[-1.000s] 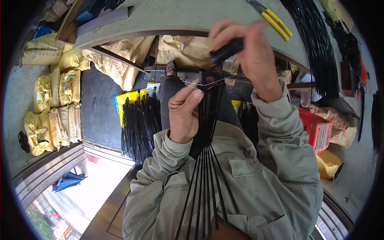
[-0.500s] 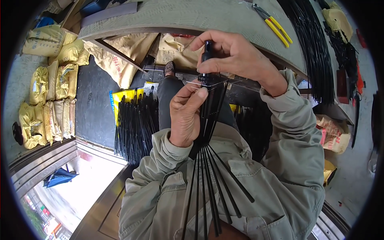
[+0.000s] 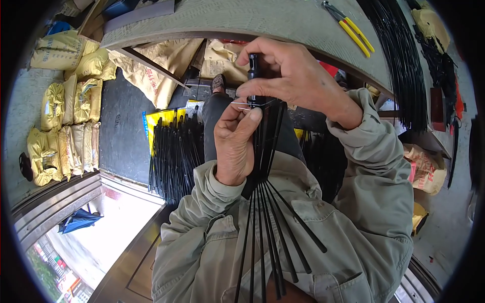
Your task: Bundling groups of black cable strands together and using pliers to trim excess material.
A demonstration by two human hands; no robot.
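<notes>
An umbrella frame of thin black ribs [image 3: 270, 132] lies against my front, its rounded free ends fanning out down over my shirt. At its top stands a shiny black plastic collar [image 3: 253, 62], upright. My right hand [image 3: 298, 76] grips that collar between thumb and fingers. Just below, my left hand [image 3: 234, 139] is closed, its thumb pressing where the ribs meet the collar. A thin silvery wire [image 3: 241, 103] crosses there between my hands, sticking out to the left. Fingers hide most of the joint.
Ahead stretches a grey worktable [image 3: 212, 20] with yellow-handled pliers [image 3: 353, 33] and a bundle of black rods [image 3: 396, 60]. More ribs [image 3: 174, 151] stand beside my left leg. Stuffed sacks [image 3: 63, 136] line the left wall, and a blue umbrella [image 3: 80, 221] lies beyond the doorway.
My right hand and the collar have shifted slightly left, and the collar is turned a little. My left hand keeps its pinch. The whole view has moved slightly.
</notes>
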